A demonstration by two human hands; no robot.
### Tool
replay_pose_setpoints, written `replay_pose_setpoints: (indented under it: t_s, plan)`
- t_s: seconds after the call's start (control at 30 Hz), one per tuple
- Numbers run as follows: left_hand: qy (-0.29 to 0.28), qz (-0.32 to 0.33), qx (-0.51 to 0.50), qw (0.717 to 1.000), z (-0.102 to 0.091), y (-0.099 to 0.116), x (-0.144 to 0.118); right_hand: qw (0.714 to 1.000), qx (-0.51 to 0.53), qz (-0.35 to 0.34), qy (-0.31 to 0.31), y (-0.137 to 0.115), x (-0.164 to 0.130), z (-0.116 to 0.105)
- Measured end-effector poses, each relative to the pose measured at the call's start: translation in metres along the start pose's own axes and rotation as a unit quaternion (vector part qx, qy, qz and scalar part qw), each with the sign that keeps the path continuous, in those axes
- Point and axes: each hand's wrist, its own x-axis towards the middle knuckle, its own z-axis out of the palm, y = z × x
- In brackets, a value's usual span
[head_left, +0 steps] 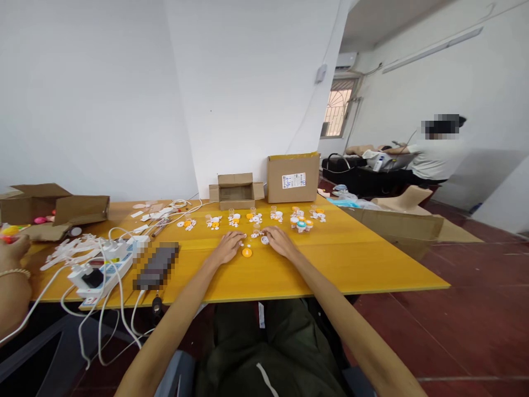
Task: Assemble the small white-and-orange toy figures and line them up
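My left hand (229,246) rests low over the table with its fingers curled together, a small white plastic part (244,236) at the fingertips. Opposite it, my right hand (278,239) reaches in with fingers stretched out, beside a round white plastic disc (265,240). Between and just in front of the hands lie a few tiny white pieces and a clear cup (257,226). An orange round part (247,253) with a white centre lies nearer the table edge. Farther back, several piles of orange and white parts (234,220) form a row. Assembled pieces with a teal top (301,225) stand to the right.
An open small carton (235,194) and a closed box (293,179) stand at the back. Leftward are a phone (157,267), a power strip (119,270) with cables, and a carton (82,209). Another person's hand (14,251) is far left; a seated person (438,151) is right.
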Motion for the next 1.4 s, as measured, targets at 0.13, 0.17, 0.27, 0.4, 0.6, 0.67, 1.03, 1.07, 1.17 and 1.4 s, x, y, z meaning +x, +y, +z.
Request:
replay_pose_setpoints:
  t_s: [0.13, 0.17, 0.27, 0.4, 0.6, 0.67, 1.03, 1.07, 1.17, 1.4]
  plan:
    - [0.003, 0.000, 0.008, 1.000, 0.000, 0.000, 0.000, 0.999, 0.028, 0.046, 0.009, -0.006, 0.008, 0.004]
    - [0.002, 0.000, 0.010, 1.000, 0.000, 0.001, 0.000, 0.998, 0.031, 0.055, 0.011, -0.007, 0.010, 0.004]
    - [0.001, -0.004, 0.014, 1.000, -0.001, 0.003, 0.000, 0.998, 0.031, 0.060, 0.002, -0.011, 0.017, 0.004]
    - [-0.006, -0.013, 0.023, 1.000, -0.001, 0.004, 0.001, 0.998, 0.036, 0.038, -0.024, -0.019, 0.023, 0.002]
    - [-0.005, -0.011, 0.034, 0.999, 0.000, 0.002, 0.002, 0.997, 0.063, 0.010, -0.049, -0.031, 0.029, 0.006]
    - [-0.008, -0.014, 0.042, 0.999, 0.000, 0.003, 0.002, 0.995, 0.074, 0.004, -0.066, -0.032, 0.030, 0.007]
    - [-0.004, -0.020, 0.056, 0.998, -0.003, 0.008, 0.002, 0.996, 0.066, 0.022, -0.054, -0.027, 0.030, 0.014]
    - [-0.002, -0.017, 0.053, 0.998, -0.003, 0.008, 0.002, 0.997, 0.063, 0.017, -0.043, -0.025, 0.029, 0.016]
    - [-0.001, -0.012, 0.053, 0.999, -0.003, 0.007, 0.001, 0.999, 0.048, -0.015, 0.012, -0.021, 0.022, 0.018]
    - [0.003, -0.010, 0.060, 0.998, 0.001, 0.003, 0.001, 0.986, -0.011, -0.159, 0.041, -0.022, -0.004, 0.010]
